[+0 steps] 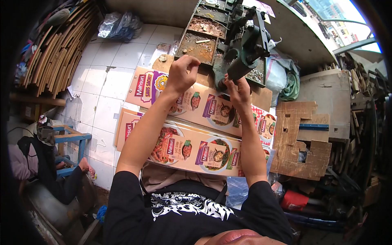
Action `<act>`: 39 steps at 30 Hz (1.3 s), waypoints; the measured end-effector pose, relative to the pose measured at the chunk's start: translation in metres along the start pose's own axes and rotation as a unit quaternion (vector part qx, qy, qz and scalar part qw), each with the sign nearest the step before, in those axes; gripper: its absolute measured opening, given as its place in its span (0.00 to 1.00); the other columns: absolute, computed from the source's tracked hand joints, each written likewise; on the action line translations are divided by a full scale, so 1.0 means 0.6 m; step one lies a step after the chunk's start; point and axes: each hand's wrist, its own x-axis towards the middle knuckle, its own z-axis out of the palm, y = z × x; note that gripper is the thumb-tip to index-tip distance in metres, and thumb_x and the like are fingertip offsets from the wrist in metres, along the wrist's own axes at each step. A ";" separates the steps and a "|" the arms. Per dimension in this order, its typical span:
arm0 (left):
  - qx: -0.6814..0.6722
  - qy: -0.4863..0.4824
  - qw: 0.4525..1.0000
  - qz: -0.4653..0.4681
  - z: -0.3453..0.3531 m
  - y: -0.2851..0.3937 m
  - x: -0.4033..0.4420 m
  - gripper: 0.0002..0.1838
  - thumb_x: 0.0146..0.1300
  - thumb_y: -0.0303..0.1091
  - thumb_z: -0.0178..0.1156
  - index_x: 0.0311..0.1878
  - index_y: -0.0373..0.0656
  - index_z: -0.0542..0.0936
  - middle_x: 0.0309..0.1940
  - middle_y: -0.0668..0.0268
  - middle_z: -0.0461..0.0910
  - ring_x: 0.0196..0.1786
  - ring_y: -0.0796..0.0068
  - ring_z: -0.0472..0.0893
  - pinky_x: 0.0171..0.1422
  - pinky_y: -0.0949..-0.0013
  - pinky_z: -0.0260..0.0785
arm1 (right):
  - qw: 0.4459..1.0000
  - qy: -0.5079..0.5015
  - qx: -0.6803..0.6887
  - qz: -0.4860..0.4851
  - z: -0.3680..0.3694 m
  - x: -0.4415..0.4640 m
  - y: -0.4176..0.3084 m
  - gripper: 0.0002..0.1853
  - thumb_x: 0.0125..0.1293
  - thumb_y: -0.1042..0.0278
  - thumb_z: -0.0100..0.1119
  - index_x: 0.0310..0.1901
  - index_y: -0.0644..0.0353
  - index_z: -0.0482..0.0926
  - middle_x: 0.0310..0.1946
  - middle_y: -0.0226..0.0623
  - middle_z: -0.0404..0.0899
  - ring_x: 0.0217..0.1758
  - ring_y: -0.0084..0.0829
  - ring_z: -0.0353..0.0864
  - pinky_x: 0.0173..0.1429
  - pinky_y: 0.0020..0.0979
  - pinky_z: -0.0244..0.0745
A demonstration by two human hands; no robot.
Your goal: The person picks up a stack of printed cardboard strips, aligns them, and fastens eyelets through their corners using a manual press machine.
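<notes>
My left hand [183,74] is raised over the near edge of a metal parts tray [195,48], its fingers curled into a pinch; any small thing in them is hidden. At the foot of a dark green press [244,53], my right hand [239,93] has its fingertips pinched together beside the lower post, and I cannot make out what they hold. Under both forearms lies a printed Mahsuri cardboard strip [188,102], partly beneath the press. Nearer my body, a stack of similar printed strips [190,151] rests across my lap.
Small metal pieces lie in the tray compartments. Flat cardboard sheets [67,49] are stacked at the left. A seated person's leg and foot [83,165] show beside a blue stool [77,143]. Cut brown boards [300,143] and plastic sacks [281,75] stand at the right.
</notes>
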 end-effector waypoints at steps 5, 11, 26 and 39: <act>0.007 -0.008 1.000 0.002 0.001 0.000 -0.001 0.05 0.58 0.21 0.60 0.37 0.36 0.83 0.33 0.57 0.83 0.35 0.64 0.85 0.39 0.67 0.77 | 0.982 0.022 0.172 0.071 -0.008 0.001 -0.008 0.03 0.74 0.75 0.56 0.44 0.64 0.78 0.43 0.27 0.76 0.47 0.20 0.73 0.54 0.23 0.69; 0.003 -0.010 1.000 0.015 0.002 -0.002 0.001 0.04 0.59 0.21 0.60 0.37 0.36 0.83 0.33 0.57 0.83 0.34 0.64 0.84 0.40 0.67 0.77 | 0.912 0.109 0.387 0.079 -0.044 0.009 0.018 0.06 0.76 0.68 0.56 0.47 0.59 0.78 0.42 0.29 0.79 0.45 0.22 0.77 0.55 0.27 0.76; 0.014 -0.026 0.999 -0.013 0.006 0.003 0.003 0.04 0.60 0.20 0.61 0.37 0.35 0.82 0.34 0.58 0.84 0.36 0.66 0.85 0.43 0.68 0.77 | 0.745 0.029 0.664 0.062 -0.061 0.007 0.012 0.07 0.73 0.68 0.58 0.49 0.55 0.77 0.39 0.31 0.77 0.45 0.29 0.76 0.58 0.39 0.72; 0.024 -0.034 0.999 -0.004 0.009 0.004 0.004 0.04 0.58 0.20 0.61 0.37 0.35 0.82 0.33 0.58 0.83 0.36 0.65 0.85 0.43 0.68 0.77 | 0.734 0.005 0.678 0.047 -0.065 0.006 0.020 0.08 0.72 0.70 0.59 0.51 0.54 0.77 0.40 0.33 0.79 0.49 0.32 0.79 0.62 0.43 0.75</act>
